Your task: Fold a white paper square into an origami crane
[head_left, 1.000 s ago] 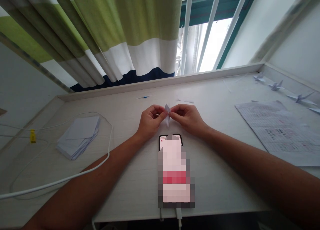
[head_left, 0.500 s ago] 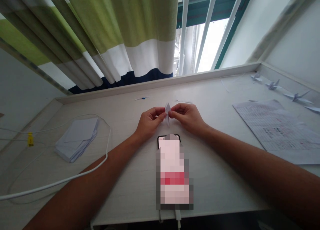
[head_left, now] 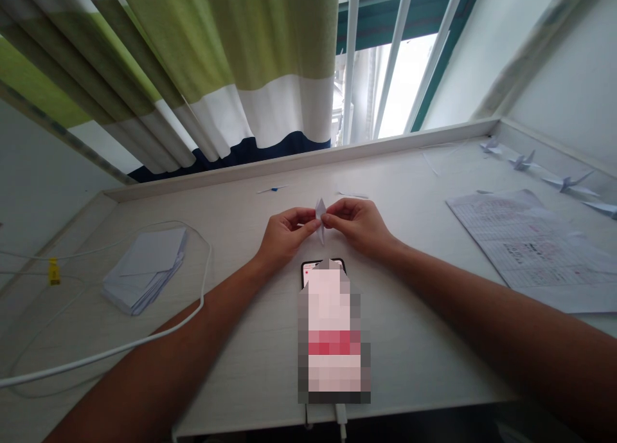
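A small folded piece of pale paper (head_left: 321,213) stands on end between my two hands, just above the desk (head_left: 241,340). My left hand (head_left: 284,234) pinches its left side with thumb and fingers closed. My right hand (head_left: 359,223) pinches its right side the same way. Both forearms rest on the desk. A phone (head_left: 332,330) lies flat right below the hands, with a cable plugged in at its near end.
A stack of white paper squares (head_left: 144,269) lies at the left, ringed by a white cable (head_left: 120,346). A printed sheet (head_left: 530,244) lies at the right. Finished paper cranes (head_left: 523,162) line the right ledge. A striped curtain (head_left: 193,76) hangs behind.
My hands stay pinched on the folded paper, with only small finger shifts. The view has drifted slightly, so everything sits a little further left.
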Motion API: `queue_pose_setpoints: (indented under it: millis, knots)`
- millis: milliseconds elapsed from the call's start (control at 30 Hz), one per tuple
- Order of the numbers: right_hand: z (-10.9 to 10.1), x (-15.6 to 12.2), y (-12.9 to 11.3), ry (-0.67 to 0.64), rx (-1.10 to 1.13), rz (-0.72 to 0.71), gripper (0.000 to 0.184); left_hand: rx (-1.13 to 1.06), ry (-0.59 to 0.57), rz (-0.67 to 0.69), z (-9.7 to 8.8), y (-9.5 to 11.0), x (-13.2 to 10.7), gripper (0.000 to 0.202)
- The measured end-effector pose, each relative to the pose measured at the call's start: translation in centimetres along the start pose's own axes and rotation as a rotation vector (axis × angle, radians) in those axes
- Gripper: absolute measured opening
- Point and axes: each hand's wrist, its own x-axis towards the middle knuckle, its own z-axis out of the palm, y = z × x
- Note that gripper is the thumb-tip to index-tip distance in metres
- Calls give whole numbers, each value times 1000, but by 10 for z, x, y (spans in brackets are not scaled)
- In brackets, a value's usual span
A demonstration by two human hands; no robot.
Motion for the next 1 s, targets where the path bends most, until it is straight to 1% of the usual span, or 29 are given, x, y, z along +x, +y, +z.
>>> queue_pose_setpoints:
  millis: [100, 200, 333, 567, 667, 767, 833, 933, 1000]
  knots:
    - [0, 0, -2, 0, -5, -5, 27, 0, -1, 7, 1, 1, -1, 37]
    - [0, -1, -3, -4, -18, -12, 22, -4, -14, 12, 1, 1, -1, 40]
    - [0, 0, -2, -15, 1, -3, 18, -22, 26, -16, 2, 2, -1, 40]
    - [1, 0, 1, -9, 16, -2, 18, -74, 65, -89, 5, 11, -1, 40]
    - [2, 0, 3, -5, 36, -11, 23, -79, 64, -91, 5, 13, 0, 41]
    - [4, 0, 5, 14, 104, -27, 34, -60, 68, -54, 4, 10, 0, 38]
    - [5, 0, 4, 27, 118, -32, 41, -38, 81, 3, 5, 7, -1, 34]
    - [5, 1, 3, 39, 82, -34, 45, 45, 93, 91, 6, 2, -3, 28]
    - [4, 2, 3, 41, 57, -34, 46, 125, 99, 119, 7, 1, -5, 24]
